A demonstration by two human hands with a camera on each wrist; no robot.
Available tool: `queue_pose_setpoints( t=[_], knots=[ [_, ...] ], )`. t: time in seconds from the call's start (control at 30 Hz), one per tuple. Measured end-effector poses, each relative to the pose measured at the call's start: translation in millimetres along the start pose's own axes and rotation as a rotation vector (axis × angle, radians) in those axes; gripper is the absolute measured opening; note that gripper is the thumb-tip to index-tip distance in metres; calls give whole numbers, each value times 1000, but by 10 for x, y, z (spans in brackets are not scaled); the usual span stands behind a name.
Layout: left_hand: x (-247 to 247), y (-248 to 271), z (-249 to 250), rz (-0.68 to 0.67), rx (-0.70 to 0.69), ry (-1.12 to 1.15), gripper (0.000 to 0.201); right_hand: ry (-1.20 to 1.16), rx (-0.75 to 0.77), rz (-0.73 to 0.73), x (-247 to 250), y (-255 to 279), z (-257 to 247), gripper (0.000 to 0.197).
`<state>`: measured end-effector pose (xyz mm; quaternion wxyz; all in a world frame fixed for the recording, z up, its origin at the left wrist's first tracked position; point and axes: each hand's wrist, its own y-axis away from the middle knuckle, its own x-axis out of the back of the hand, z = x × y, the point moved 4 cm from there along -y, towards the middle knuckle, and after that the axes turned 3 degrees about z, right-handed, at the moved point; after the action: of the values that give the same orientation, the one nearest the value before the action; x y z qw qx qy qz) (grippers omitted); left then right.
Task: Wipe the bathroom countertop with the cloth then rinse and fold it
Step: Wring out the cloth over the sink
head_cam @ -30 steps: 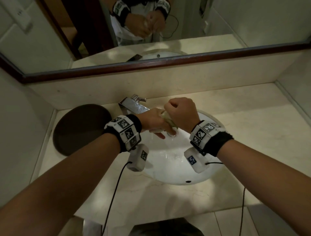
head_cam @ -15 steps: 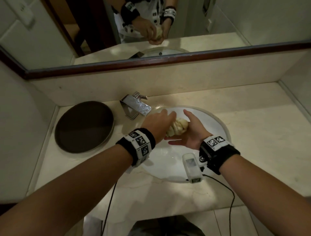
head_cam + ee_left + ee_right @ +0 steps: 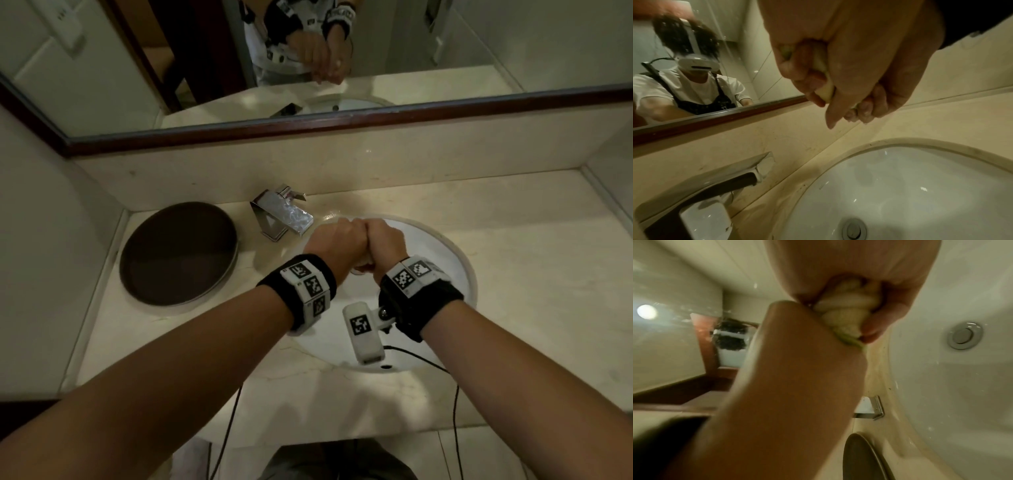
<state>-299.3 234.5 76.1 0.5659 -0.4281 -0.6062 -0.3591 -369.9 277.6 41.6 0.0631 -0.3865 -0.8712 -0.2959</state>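
Both my hands are clenched side by side over the white sink (image 3: 445,260), knuckles touching. My left hand (image 3: 337,245) and right hand (image 3: 387,246) each grip one end of a pale yellow cloth (image 3: 844,316), which is twisted into a tight rope between them. From the head view only a small bit of the cloth (image 3: 364,265) shows under the fists. In the left wrist view the cloth (image 3: 825,87) peeks out between curled fingers (image 3: 812,81). The beige marble countertop (image 3: 513,240) surrounds the basin.
A chrome faucet (image 3: 282,214) stands just left of my hands. A round dark tray (image 3: 178,251) lies on the counter's left side. The drain plug (image 3: 854,230) sits at the basin bottom. A mirror (image 3: 308,61) with a dark wooden frame runs along the back wall.
Half a second ago my right hand cupped the bunched cloth palm up; now both fists have closed on it, turned knuckles up, and the cloth is twisted tight.
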Motion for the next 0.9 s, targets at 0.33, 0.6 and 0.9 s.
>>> queue_pose_setpoints(
  t=[0.33, 0.6, 0.9],
  knots=[
    [316, -160, -142, -56, 225, 229, 6, 200, 223, 245, 165, -40, -440, 31],
    [186, -192, -172, -216, 164, 569, 18, 190, 389, 280, 221, 27, -532, 42],
    [-203, -27, -172, -347, 222, 861, 16, 301, 649, 78, 75, -23, -319, 33]
  ],
)
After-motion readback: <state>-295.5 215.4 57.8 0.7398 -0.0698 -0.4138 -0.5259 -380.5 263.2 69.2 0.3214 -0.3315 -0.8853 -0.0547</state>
